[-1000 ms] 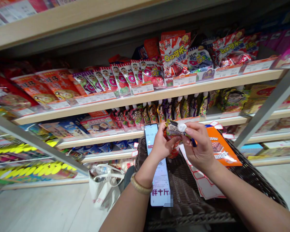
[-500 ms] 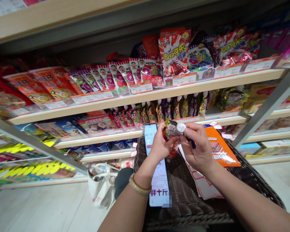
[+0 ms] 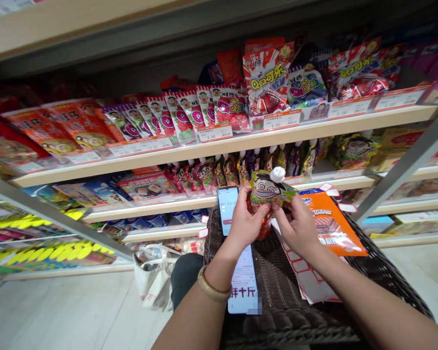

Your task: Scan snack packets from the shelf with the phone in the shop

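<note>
Spouted pouch (image 3: 268, 189), 1 pc, w/ 1 white cap (image 3: 278, 174) seated at its top and a grinning cartoon face w/ spiral eyes printed on front, is held just above the wicker counter (image 3: 277, 287) by 2 hands: its L side is pinched by the fingers of the left hand (image 3: 245, 221), its R side by those of the right hand (image 3: 302, 226), thumbs nearly meeting on the front. 1 gold bracelet (image 3: 213, 287) is worn on the L wrist. Phone screens (image 3: 228, 209) are shown beside/below the L arm, "00:13:2…" up top, "胖十斤" at bottom; 1 or 2 phones can't be told. R of the hands, 1 orange packet (image 3: 337, 226) is laid by 1 red-outlined sheet (image 3: 319, 282). Behind, approx. 11 small capped pouches (image 3: 206, 175) are lined up; above, 2 orange packs (image 3: 82, 124) are marked "旺仔", 2 bags (image 3: 268, 80) "QQ可乐", w/ price tags (image 3: 282, 120) incl. "4.00".
</note>
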Demonstrator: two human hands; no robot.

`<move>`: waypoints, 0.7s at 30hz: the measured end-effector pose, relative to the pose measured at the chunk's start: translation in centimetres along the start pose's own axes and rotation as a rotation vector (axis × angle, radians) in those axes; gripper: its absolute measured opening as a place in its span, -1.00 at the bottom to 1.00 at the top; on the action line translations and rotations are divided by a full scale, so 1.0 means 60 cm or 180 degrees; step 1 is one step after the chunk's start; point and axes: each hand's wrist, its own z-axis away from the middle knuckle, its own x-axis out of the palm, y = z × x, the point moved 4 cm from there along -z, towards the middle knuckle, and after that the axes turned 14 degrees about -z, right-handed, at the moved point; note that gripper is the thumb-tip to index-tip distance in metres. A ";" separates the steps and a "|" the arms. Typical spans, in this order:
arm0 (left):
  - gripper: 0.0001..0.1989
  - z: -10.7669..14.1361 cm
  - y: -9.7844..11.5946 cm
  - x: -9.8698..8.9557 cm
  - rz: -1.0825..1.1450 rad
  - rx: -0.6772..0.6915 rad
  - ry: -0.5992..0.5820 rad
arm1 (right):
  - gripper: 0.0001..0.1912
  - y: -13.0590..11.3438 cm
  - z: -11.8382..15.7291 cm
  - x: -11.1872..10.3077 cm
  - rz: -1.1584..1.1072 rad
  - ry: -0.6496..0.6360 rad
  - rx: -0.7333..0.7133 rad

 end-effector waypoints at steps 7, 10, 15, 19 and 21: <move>-0.70 -0.003 -0.008 -0.002 0.0203 -0.0209 -0.0024 | -0.87 0.009 -0.016 -0.003 0.0283 -0.0082 0.0356; -0.70 -0.007 -0.009 -0.004 0.0370 -0.0337 -0.0017 | -0.84 0.010 -0.020 -0.002 0.0361 -0.0066 0.0456; -0.65 -0.009 -0.004 -0.006 0.0355 -0.0336 -0.0022 | -0.77 0.011 -0.028 -0.012 0.0232 0.0004 0.0627; -0.62 -0.007 0.006 -0.005 0.0160 -0.0212 0.0051 | -0.80 0.001 -0.040 -0.025 0.0129 0.0143 0.0627; -0.60 -0.007 0.008 -0.004 0.0063 -0.0174 0.0132 | -0.83 -0.004 -0.045 -0.028 0.0045 0.0218 0.0556</move>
